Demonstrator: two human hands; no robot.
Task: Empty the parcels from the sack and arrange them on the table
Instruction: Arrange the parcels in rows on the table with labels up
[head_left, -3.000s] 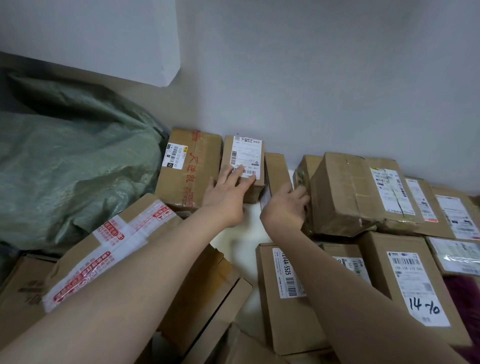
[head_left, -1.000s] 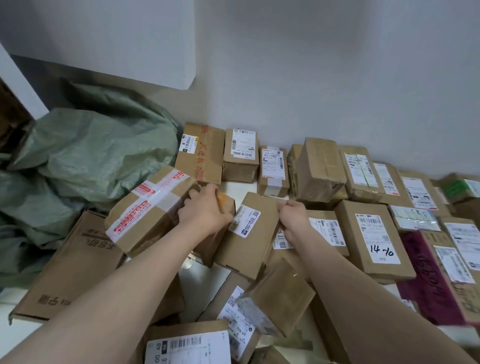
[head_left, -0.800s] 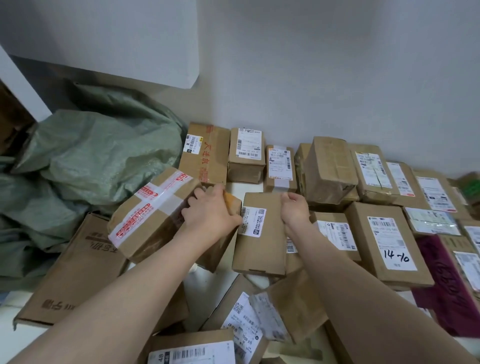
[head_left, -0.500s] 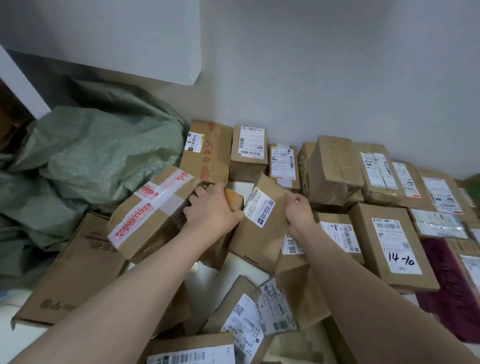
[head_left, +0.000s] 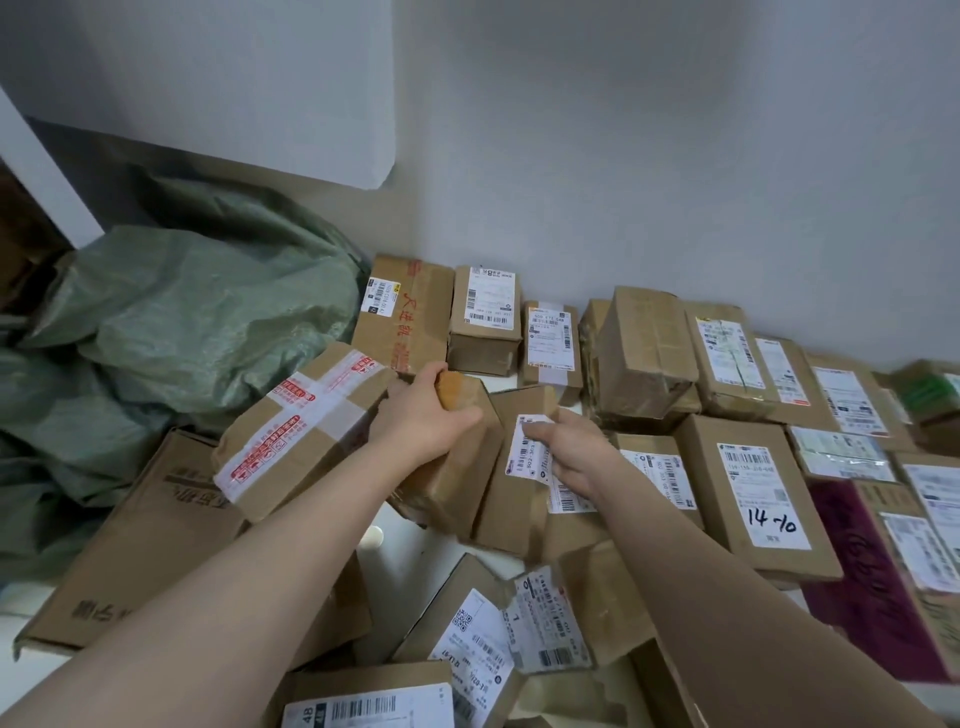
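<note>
Level: dim, flat, greyish cast.
Source: out of view; wall (head_left: 675, 156) was evenly lit.
Shadows: soft; darkest under white panel (head_left: 208, 78) and behind sack (head_left: 182, 312).
Sheen: faint on taped parcel (head_left: 296, 431).
Distortion: wide-angle bowing at edges; forearms (head_left: 249, 597) looked stretched.
Focus: label print soft, smeared toward right edge.

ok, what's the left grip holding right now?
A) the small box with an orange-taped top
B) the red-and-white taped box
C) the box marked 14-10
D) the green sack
A: the left grip curls its fingers over the orange-taped top of the small box; the right grip holds the labelled box beside it.
</note>
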